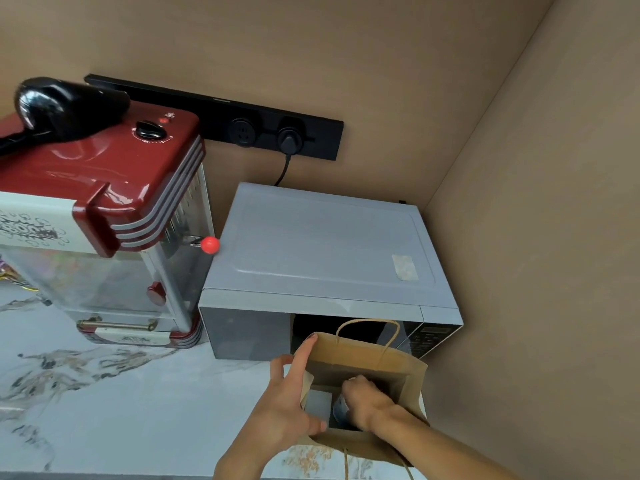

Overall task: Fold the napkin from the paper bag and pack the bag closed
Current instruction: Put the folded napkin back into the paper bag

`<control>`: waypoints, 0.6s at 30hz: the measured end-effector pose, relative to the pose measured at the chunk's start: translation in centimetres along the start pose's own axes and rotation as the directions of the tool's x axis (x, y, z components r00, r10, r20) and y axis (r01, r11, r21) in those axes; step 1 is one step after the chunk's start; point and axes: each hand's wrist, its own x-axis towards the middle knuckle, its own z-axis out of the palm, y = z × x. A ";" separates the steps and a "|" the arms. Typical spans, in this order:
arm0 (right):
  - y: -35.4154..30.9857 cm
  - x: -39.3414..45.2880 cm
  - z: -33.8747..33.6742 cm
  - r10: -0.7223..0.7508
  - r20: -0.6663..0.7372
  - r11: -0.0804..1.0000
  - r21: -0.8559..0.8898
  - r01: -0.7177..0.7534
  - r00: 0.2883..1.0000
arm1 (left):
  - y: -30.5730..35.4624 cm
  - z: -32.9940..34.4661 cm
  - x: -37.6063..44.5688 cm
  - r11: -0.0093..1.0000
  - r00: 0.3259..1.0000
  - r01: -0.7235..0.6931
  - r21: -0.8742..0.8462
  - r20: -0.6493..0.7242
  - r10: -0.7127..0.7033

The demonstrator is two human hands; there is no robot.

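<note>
A brown paper bag (408, 367) with twine handles stands open on the marble counter, right in front of the microwave. My left hand (291, 403) grips the bag's left rim, index finger stretched up along the edge. My right hand (367, 400) is plunged inside the bag, fingers curled around a dark cylindrical item (341, 408). A pale grey flat piece (320, 405), possibly the napkin, lies inside the bag at the left. The bottom of the bag is hidden.
A grey microwave (325, 244) stands behind the bag against the tan wall. A red and white popcorn machine (114, 216) stands to the left, with a black hair dryer (65, 105) on top. A black socket strip (242, 123) runs along the wall. The marble counter (121, 403) spreads out at the left.
</note>
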 end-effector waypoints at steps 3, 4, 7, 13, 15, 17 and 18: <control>-0.4 0.6 0.2 0.006 0.040 0.998 -0.062 -0.003 0.999 | -0.1 0.2 -0.2 0.993 1.000 -0.022 0.120 -0.005 0.022; -0.4 0.8 0.2 0.009 0.056 0.998 -0.065 -0.005 0.998 | -0.1 0.2 -0.3 0.985 0.999 -0.034 0.168 -0.005 0.036; -0.7 1.1 0.4 0.012 0.089 0.995 -0.100 -0.003 0.996 | -0.1 0.2 -0.8 0.964 0.997 -0.077 0.256 0.021 0.074; -0.1 1.4 0.9 -0.012 0.080 0.992 -0.121 0.022 0.997 | -0.2 0.1 -1.1 0.942 0.994 -0.110 0.318 0.055 0.097; 0.2 1.2 0.5 -0.043 0.084 0.991 -0.123 0.054 0.996 | -0.3 0.0 -1.1 0.944 0.993 -0.115 0.309 0.066 0.100; 0.4 0.8 -0.2 -0.068 0.101 0.988 -0.133 0.081 0.993 | -0.2 -0.1 -1.0 0.945 0.993 -0.111 0.309 0.068 0.094; 0.4 0.5 -0.7 -0.076 0.108 0.986 -0.139 0.091 0.991 | -0.3 -0.1 -1.0 0.943 0.993 -0.110 0.314 0.069 0.093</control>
